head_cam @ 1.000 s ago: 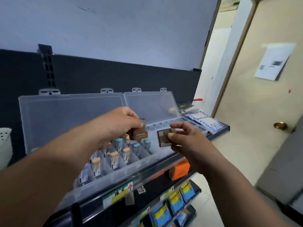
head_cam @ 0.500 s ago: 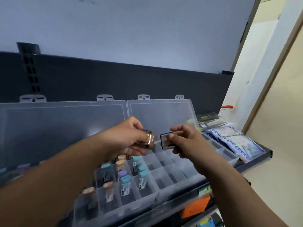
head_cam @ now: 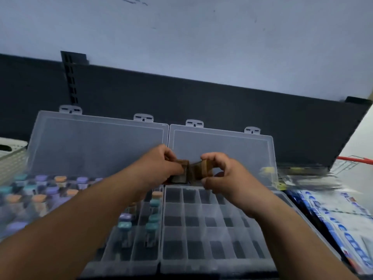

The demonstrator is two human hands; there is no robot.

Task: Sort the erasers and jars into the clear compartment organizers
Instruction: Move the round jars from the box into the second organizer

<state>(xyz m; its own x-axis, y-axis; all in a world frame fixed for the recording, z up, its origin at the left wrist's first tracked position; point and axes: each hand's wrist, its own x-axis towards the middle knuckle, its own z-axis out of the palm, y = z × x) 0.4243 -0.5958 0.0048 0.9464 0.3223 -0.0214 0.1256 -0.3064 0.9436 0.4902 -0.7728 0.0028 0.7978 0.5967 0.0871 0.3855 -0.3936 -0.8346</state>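
Both hands are up over the back edge of the right organizer [head_cam: 212, 229], each carrying a small brown block, likely an eraser. The left hand [head_cam: 161, 168] has its grip pinched shut on the left block [head_cam: 179, 174]; the right hand [head_cam: 224, 174] has its grip clamped on the right block [head_cam: 201, 170], thumb below, fingers [head_cam: 210, 158] on top. The two blocks meet almost end to end at about 12 o'clock of that tray, just above its far row of cells. My guess: this is the carry-and-place step, and next each block must be lowered into a free cell. Motion blur hides their exact shape; the right block seems to run roughly 3 to 9 o'clock, the left more upright. The left organizer [head_cam: 129, 255] holds many capped jars [head_cam: 125, 225].
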